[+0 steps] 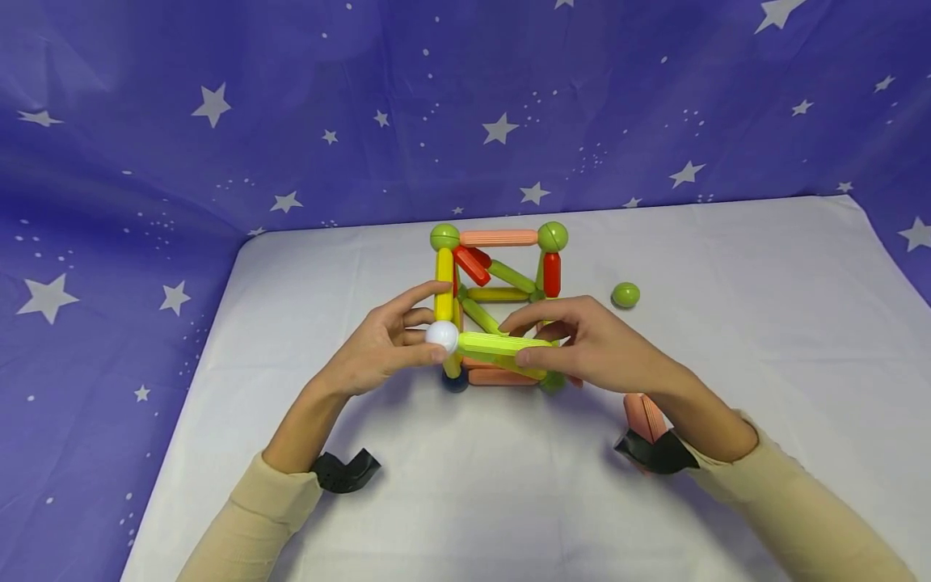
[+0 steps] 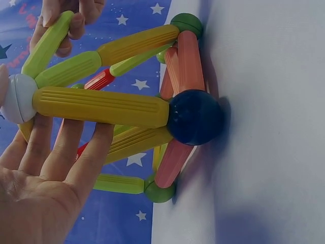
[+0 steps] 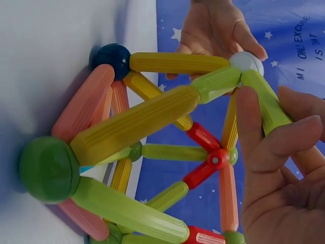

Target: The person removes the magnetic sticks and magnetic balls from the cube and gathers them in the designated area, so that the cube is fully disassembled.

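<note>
A cube-like frame of magnetic sticks and balls stands on the table. At its upper near-left corner is a white ball (image 1: 442,336). My left hand (image 1: 374,343) grips this ball, thumb against it and a fingertip on the yellow stick (image 1: 444,283) behind. My right hand (image 1: 592,347) pinches a lime-green stick (image 1: 494,343) between thumb and fingers; its left end meets the white ball, best seen in the right wrist view. Below the white ball, a yellow stick (image 2: 101,107) runs down to a dark blue ball (image 2: 195,118). A diagonal of lime and yellow sticks drops to a green ball (image 3: 50,169).
A loose green ball (image 1: 625,295) lies right of the frame. Salmon sticks (image 1: 643,416) lie near my right wrist, partly hidden by a black strap (image 1: 658,453). Another black strap piece (image 1: 347,471) shows at my left wrist. A starry blue cloth (image 1: 465,105) hangs behind the table.
</note>
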`<state>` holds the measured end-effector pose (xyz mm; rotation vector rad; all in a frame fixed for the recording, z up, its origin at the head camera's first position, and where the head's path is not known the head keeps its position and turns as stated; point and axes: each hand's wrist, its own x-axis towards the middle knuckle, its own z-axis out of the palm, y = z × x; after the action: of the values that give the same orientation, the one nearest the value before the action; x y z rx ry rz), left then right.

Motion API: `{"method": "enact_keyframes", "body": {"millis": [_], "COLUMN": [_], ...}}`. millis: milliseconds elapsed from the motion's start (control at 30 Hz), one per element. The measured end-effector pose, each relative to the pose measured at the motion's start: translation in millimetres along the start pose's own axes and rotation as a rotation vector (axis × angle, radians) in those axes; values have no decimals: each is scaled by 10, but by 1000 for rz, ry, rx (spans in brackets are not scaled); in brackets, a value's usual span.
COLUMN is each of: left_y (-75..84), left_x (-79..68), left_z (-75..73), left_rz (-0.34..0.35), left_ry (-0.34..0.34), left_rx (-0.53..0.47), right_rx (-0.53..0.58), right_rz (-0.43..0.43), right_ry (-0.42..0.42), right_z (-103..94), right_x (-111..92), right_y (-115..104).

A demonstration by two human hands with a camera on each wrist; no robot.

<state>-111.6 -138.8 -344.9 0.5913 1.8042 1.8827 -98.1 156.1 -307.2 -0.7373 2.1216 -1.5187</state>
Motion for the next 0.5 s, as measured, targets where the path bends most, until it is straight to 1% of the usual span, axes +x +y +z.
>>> {"method": "enact_keyframes", "body": {"millis": [100, 200, 233, 300, 333, 433, 500], "left_y": [-6, -10, -12, -15, -16, -19, -20], "left_x": [0, 0, 0, 1, 3, 8, 11], "left_z": [2, 0, -2, -6, -7, -10, -12], "left_rz": [0, 1, 1, 3, 3, 7, 9], "left_ry": [2, 2, 2, 2, 2, -1, -4], "left_rx": [-4, -8, -11, -15, -17, -21, -23], "right_rx": [5, -9, -24, -89, -101, -109, -79], "right_rz": [-5, -39, -54, -87, -92, -52, -1], "right_ry": [-23, -38, -41, -27, -23, -1, 11], "right_z": [28, 55, 62, 73, 73, 49, 20], "right_x": [15, 16, 16, 11, 6, -40, -93], "right_y": [-6, -8, -4, 7, 16, 55, 86]}}
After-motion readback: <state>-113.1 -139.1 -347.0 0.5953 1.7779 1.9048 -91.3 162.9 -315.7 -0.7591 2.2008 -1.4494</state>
